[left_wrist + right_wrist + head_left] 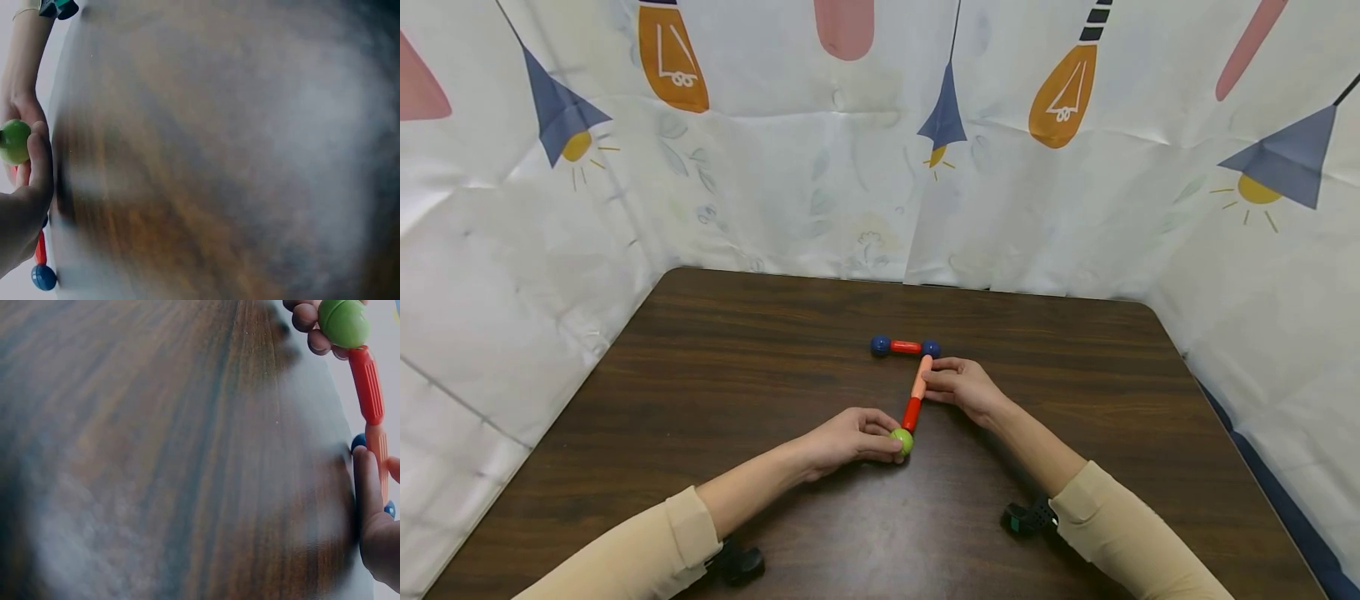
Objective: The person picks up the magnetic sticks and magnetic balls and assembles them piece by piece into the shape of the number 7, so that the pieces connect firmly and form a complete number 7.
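Note:
In the head view, my left hand [848, 442] pinches a green ball [904, 442] between thumb and fingers. A red rod [912, 414] runs from that ball, end to end with a peach-coloured rod [921, 379]. My right hand [966, 389] pinches the peach rod with its thumb and fingers. At that rod's far end is a blue ball [931, 349]; whether they touch cannot be told. A second red rod [906, 347] links it to another blue ball [880, 345] on the left. The right wrist view shows the green ball [344, 325] meeting the ribbed red rod [367, 387].
The dark wood-grain table [737, 358] has rounded far corners. A white curtain [775, 200] printed with lamps and bulbs hangs behind it and along both sides. Dark wrist devices [1030, 517] sit under both beige sleeves [1127, 525].

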`<state>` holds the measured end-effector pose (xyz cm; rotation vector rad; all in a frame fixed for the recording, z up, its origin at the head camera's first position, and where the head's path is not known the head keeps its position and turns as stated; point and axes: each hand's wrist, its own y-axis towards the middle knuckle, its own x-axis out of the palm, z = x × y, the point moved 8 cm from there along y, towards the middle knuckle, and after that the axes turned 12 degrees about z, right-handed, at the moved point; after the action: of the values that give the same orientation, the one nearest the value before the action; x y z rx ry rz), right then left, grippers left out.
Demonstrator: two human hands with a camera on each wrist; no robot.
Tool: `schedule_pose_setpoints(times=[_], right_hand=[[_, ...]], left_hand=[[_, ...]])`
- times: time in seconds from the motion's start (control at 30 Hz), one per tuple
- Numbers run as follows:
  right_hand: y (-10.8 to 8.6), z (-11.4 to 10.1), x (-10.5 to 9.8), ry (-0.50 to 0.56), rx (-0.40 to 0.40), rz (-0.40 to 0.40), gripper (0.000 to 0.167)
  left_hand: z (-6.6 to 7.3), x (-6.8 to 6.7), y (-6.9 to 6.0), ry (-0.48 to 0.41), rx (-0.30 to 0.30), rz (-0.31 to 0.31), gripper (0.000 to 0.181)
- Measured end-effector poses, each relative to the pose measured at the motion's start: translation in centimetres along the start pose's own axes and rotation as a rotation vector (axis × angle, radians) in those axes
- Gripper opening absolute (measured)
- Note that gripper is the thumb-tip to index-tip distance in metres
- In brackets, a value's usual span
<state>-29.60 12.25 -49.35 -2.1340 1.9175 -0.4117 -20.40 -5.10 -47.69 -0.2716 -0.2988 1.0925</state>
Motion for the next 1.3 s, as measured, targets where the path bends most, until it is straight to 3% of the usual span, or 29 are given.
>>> schedule_pose_setpoints(times=[0.63,0.93,1.3], right_hand=[[0.14,0.0,-0.31,0.002,0.011,0.011,0.049],[0.35,0.04,-0.48,-0.004,0.006,0.023,0.049],[0.1,-0.2,-0.34,-0.011,-0.008,0.009,0.049]], left_hand=[[-0.15,0.11,0.28,-0.012,-0.016,0.004,0.036],[0.25,-0.31,0.39,0.071,0.013,0.03,0.038],[0.39,-0.44,0.28,0.144,0.046,0.019,0.039]])
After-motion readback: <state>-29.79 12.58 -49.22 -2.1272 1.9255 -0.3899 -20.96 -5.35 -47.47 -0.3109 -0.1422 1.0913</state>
